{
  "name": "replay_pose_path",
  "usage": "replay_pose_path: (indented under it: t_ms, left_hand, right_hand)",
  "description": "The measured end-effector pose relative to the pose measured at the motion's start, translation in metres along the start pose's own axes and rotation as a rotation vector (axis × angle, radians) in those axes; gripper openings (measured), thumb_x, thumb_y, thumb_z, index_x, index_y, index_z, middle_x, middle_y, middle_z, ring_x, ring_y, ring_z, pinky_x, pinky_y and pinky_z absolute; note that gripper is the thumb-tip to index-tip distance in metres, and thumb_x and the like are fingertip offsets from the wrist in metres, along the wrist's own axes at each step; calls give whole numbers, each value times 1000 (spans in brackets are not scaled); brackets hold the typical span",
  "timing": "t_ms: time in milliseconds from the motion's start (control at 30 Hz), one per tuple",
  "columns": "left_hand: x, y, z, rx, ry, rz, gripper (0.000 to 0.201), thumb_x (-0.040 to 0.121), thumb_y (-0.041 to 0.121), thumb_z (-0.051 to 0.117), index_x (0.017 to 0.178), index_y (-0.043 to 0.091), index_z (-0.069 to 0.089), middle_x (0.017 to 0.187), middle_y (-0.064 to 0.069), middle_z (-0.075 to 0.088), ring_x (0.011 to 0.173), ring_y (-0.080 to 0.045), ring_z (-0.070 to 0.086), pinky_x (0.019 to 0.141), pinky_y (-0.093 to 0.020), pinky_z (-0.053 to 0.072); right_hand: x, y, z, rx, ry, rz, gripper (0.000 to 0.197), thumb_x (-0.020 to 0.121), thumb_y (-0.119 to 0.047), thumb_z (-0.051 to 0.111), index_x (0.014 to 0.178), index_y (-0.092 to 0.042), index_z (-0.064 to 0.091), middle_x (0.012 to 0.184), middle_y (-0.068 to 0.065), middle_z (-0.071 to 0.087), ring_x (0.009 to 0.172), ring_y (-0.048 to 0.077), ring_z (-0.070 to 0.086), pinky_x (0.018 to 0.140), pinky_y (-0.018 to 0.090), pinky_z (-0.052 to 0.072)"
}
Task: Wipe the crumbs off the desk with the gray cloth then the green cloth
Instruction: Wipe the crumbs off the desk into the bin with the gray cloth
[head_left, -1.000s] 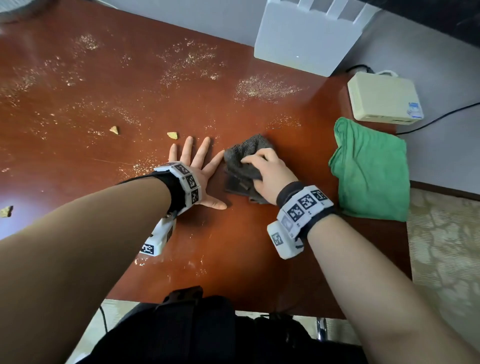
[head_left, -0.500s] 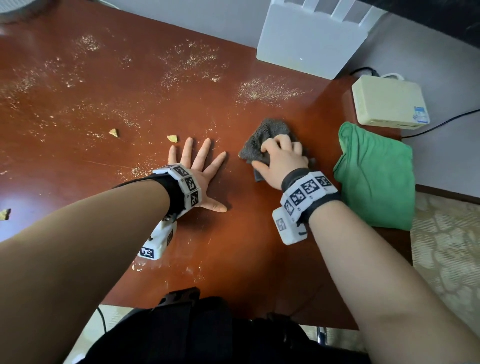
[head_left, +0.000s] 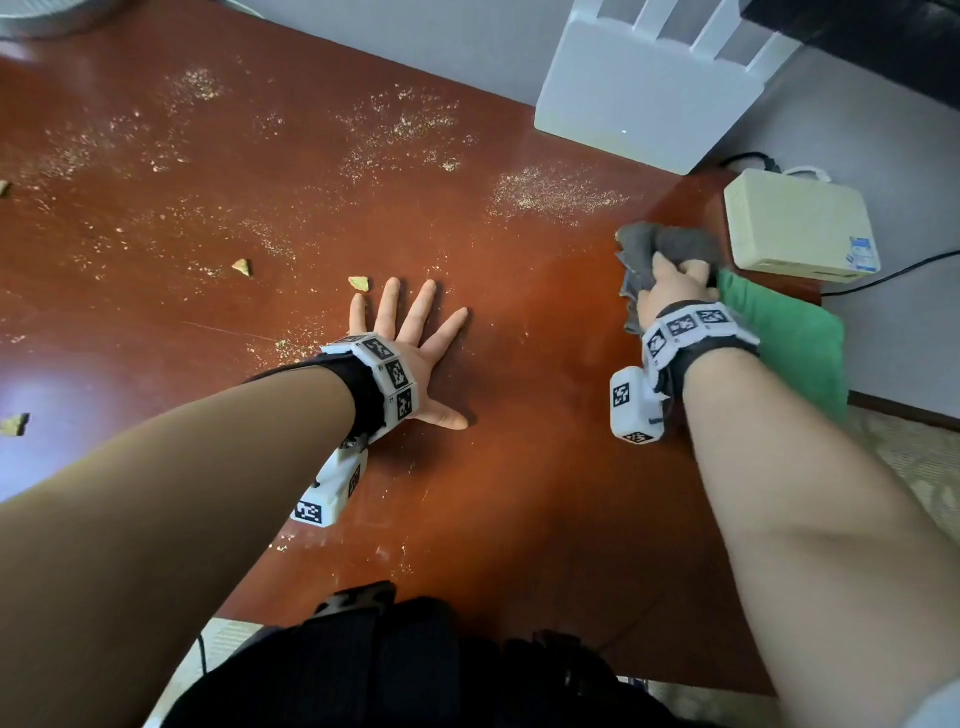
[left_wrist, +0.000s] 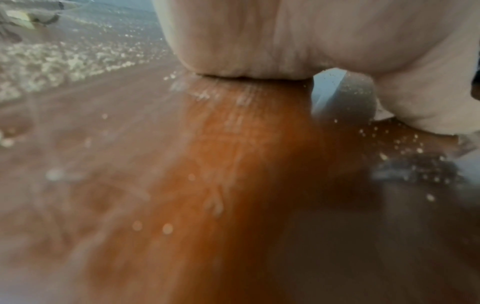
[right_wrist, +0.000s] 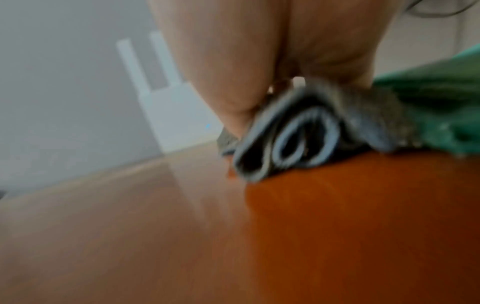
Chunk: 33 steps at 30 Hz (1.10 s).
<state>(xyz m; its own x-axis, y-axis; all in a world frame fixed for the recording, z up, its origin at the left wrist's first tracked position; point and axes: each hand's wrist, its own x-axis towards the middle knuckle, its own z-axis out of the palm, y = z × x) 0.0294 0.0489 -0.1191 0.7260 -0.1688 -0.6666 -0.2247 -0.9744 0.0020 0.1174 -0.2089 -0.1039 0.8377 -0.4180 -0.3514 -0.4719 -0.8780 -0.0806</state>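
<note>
My right hand (head_left: 675, 283) grips the bunched gray cloth (head_left: 644, 249) and presses it on the red-brown desk (head_left: 519, 467), right beside the green cloth (head_left: 789, 343). The right wrist view shows the gray cloth (right_wrist: 298, 131) folded under my fingers, with the green cloth (right_wrist: 441, 107) behind it. My left hand (head_left: 410, 332) lies flat on the desk with its fingers spread, holding nothing. Fine crumbs (head_left: 545, 192) are scattered across the far half of the desk, and some bigger crumb pieces (head_left: 358, 283) lie near my left fingertips. The left wrist view shows crumbs (left_wrist: 64, 61) close to my palm.
A white router (head_left: 639, 98) stands at the desk's far edge against the wall. A cream box (head_left: 795, 223) with cables sits at the far right corner, just beyond the gray cloth. A patterned floor (head_left: 914, 467) lies past the desk's right edge.
My right hand has swept the gray cloth away from my left hand, to the right and farther back, up against the green cloth. The left hand has stayed flat in place.
</note>
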Motion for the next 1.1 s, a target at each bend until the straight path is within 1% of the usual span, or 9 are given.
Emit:
replay_pose_path:
  t_ms: [133, 267, 367, 533, 667, 767, 833, 1000, 1100]
  left_hand:
    - [2, -1, -2, 1, -4, -4, 122, 56, 89, 46, 138, 41, -31, 146, 0, -40, 136, -36, -31, 107, -63, -12]
    - [4, 0, -5, 11, -36, -5, 121, 58, 89, 46, 138, 39, -30, 146, -1, -42, 135, -37, -33, 106, -64, -12]
    - [4, 0, -5, -2, -26, -3, 122, 57, 89, 46, 138, 40, -31, 145, -1, -42, 135, -36, -33, 107, -64, -12]
    - [5, -1, -5, -3, -31, -1, 122, 57, 89, 47, 137, 40, -32, 145, 0, -42, 135, -36, -33, 107, -64, -11]
    - [9, 0, -10, -3, -25, -15, 123, 57, 90, 45, 137, 39, -32, 146, 1, -41, 136, -37, -31, 107, -65, -11]
    - [11, 1, -15, -24, -19, -26, 124, 55, 91, 44, 138, 39, -32, 146, 1, -40, 136, -37, -30, 106, -65, -11]
    - [12, 2, -17, -34, -20, -31, 124, 55, 91, 44, 138, 39, -32, 146, 1, -41, 136, -37, -31, 106, -65, -11]
    - [14, 2, -17, -43, -18, -31, 124, 55, 90, 44, 137, 39, -33, 145, 1, -42, 136, -37, -32, 107, -65, -11]
    - [17, 1, -16, -43, -16, -25, 124, 56, 90, 45, 137, 39, -33, 145, 1, -43, 135, -37, -32, 107, -66, -11]
  right_hand:
    - [-38, -32, 23, -27, -56, -391, 55, 90, -7, 42, 138, -35, 37, 142, 6, 25, 116, 35, 35, 94, 35, 41]
    - [-62, -49, 29, -17, -166, -729, 53, 90, -5, 41, 138, -26, 44, 140, 5, 35, 126, 27, 37, 107, 30, 31]
    - [-29, -40, 1, 189, 2, -595, 50, 85, -11, 42, 134, -18, 51, 134, 14, 42, 122, 29, 46, 106, 27, 31]
    - [27, -12, -8, 187, 15, 20, 49, 93, -19, 42, 141, -22, 34, 148, 14, 27, 134, 33, 30, 106, 38, 32]
    - [-1, -30, 10, -83, -57, -200, 53, 92, -40, 47, 142, -33, 30, 141, 7, 24, 121, 37, 33, 97, 41, 42]
    - [-27, -38, 21, -114, -66, -507, 47, 93, -25, 48, 139, -32, 40, 143, 4, 27, 121, 33, 38, 101, 37, 38]
    - [-26, -34, 17, -31, -118, -570, 47, 91, -13, 48, 137, -25, 46, 143, 4, 33, 124, 28, 42, 108, 33, 34]
    - [29, -12, -28, 192, 87, -127, 36, 90, -12, 47, 125, -16, 53, 138, 15, 44, 125, 32, 45, 85, 27, 43]
    - [41, -18, -31, 3, -17, 23, 42, 94, -18, 47, 134, -9, 43, 145, 13, 32, 135, 32, 29, 101, 38, 37]
